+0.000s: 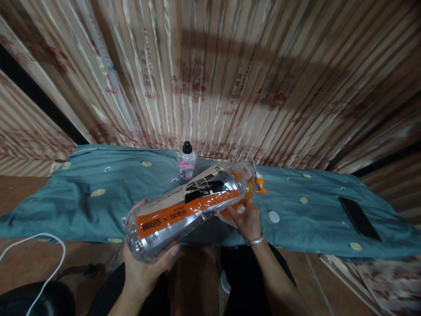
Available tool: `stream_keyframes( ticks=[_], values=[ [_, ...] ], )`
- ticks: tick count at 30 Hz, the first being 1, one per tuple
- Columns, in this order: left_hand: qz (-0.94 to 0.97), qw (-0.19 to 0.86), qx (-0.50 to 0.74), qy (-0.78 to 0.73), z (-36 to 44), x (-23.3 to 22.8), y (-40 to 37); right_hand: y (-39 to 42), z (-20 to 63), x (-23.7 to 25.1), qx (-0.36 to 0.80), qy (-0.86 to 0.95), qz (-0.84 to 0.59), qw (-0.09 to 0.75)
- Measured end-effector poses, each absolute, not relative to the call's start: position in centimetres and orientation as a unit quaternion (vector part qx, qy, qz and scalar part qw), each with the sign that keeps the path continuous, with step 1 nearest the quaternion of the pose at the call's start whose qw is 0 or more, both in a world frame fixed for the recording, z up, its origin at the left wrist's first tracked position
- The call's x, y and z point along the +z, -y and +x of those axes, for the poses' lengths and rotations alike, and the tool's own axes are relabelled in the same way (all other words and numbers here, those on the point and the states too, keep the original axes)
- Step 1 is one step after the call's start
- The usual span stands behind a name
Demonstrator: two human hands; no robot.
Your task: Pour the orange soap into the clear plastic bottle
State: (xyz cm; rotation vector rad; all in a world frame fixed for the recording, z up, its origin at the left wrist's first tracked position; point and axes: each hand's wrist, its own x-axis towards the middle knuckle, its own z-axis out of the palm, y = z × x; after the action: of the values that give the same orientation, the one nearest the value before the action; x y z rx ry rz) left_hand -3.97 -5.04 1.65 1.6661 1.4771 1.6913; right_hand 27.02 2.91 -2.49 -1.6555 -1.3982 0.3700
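My left hand (141,267) is wrapped round the base of a large clear plastic bottle (187,210) with a silver and orange label. The bottle is tilted, with its neck higher and toward the right. My right hand (247,220) is closed round an orange-tinted bottle (250,188), mostly hidden behind the large bottle's neck end. Whether the two mouths touch, I cannot tell. Just right of them is an orange and white pump top (259,182) with a thin tube. A round white cap (273,217) lies beside my right hand.
A teal patterned cloth (108,175) covers the low surface. A small bottle with a black cap (187,160) stands at the back, and a dark phone (360,218) lies at the right. Pleated curtains (210,87) hang behind. A white cable (54,276) loops at the lower left.
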Motion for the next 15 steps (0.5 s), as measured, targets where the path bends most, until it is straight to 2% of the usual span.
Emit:
stream_keyframes(
  ticks=[15],
  values=[
    [0.563,0.182,0.599,-0.539,-4.03,1.41,4.82,-2.91,27.18,-2.68,0.151,0.574,-0.665,0.453]
  ],
)
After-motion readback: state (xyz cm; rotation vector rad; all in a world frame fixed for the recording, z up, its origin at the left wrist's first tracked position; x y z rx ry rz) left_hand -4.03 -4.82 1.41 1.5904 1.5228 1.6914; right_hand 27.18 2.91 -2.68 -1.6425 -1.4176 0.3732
